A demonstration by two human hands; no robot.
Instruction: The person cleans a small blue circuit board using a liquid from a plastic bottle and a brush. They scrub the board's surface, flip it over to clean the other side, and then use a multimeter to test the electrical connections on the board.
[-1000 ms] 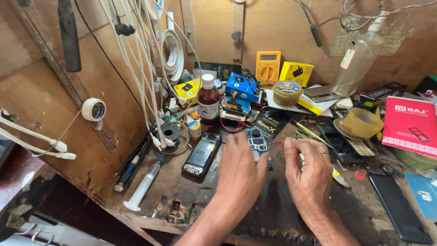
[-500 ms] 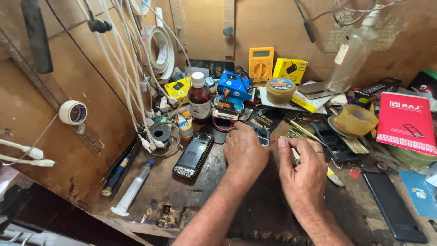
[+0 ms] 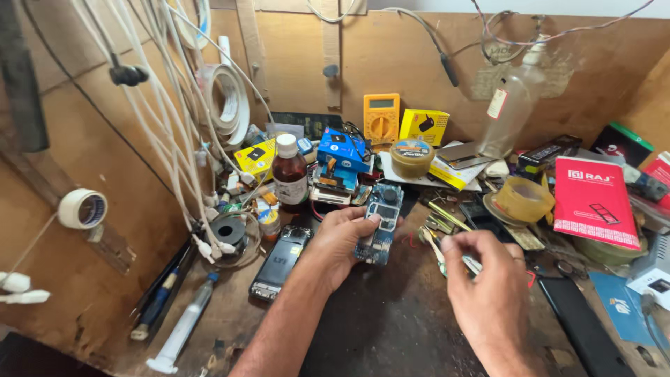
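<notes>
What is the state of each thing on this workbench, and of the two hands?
Left hand: fingers closed around the circuit board.
Circuit board: bare, held up off the bench.
Right hand: fingers pinching tweezers.
Tweezers: held, tips toward the board.
Brown bottle: upright, white cap on.
Black phone: lying flat on the bench.
Yellow multimeter: propped upright against the wall.
Syringe: lying on its side.

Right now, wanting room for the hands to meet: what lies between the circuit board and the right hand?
In the head view, a dark bare strip of bench separates circuit board and right hand; thin tweezers jut from that hand.
</notes>
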